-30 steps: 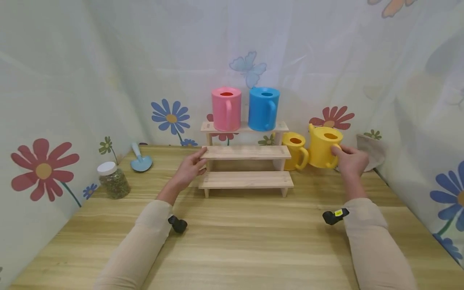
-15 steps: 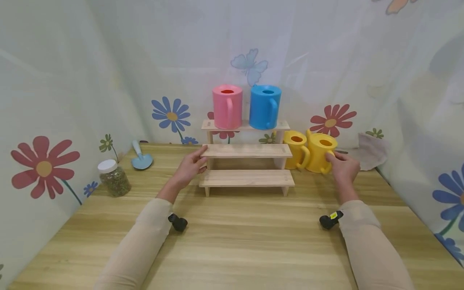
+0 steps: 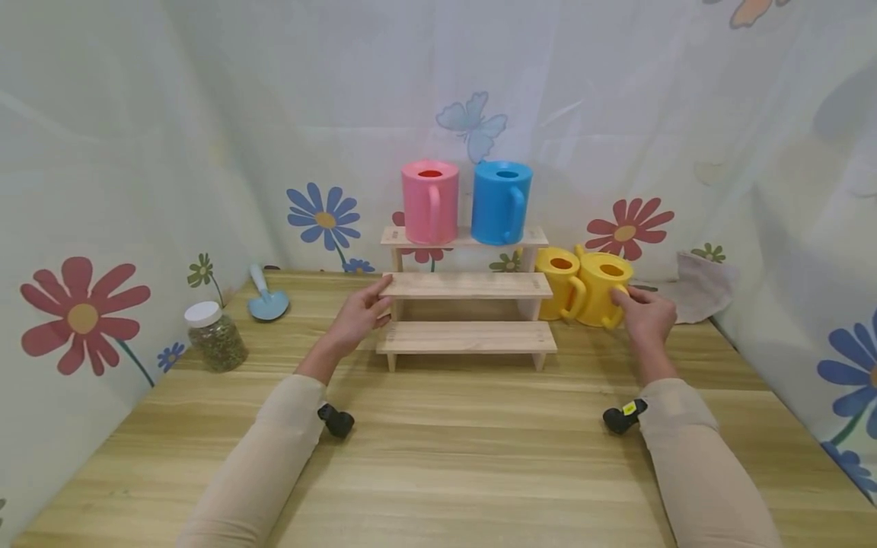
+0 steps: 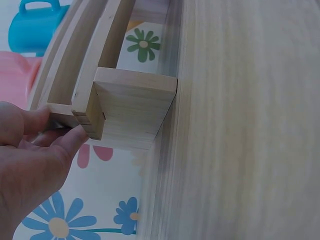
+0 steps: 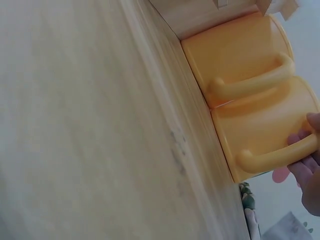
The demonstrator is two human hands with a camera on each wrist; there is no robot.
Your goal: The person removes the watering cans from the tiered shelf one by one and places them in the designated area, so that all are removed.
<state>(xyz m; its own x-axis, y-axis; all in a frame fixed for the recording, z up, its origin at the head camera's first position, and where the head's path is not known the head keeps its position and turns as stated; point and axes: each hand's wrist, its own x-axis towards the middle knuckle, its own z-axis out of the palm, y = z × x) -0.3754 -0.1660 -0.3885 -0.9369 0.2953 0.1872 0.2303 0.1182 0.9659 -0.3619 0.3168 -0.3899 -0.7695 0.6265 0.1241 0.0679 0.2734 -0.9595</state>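
A three-tier wooden stand (image 3: 467,285) stands on the table. My left hand (image 3: 358,320) grips the left end of its middle step, with thumb and fingers round the board in the left wrist view. On the top step are a pink watering can (image 3: 429,205) and a blue watering can (image 3: 496,205). To the right of the stand, two yellow watering cans sit side by side on the table. My right hand (image 3: 647,316) holds the handle of the outer yellow watering can (image 3: 594,289). The inner yellow watering can (image 3: 553,293) is partly hidden behind the stand.
At the left are a clear jar (image 3: 218,342) with a white lid and green dried contents, and a light blue hand trowel (image 3: 268,304). A greyish cloth (image 3: 702,289) lies at the back right corner. Flowered curtains (image 3: 342,114) enclose the table (image 3: 452,457).
My right hand has brought the outer yellow watering can left and down onto the table, against the other yellow one. My left hand has stayed on the stand.
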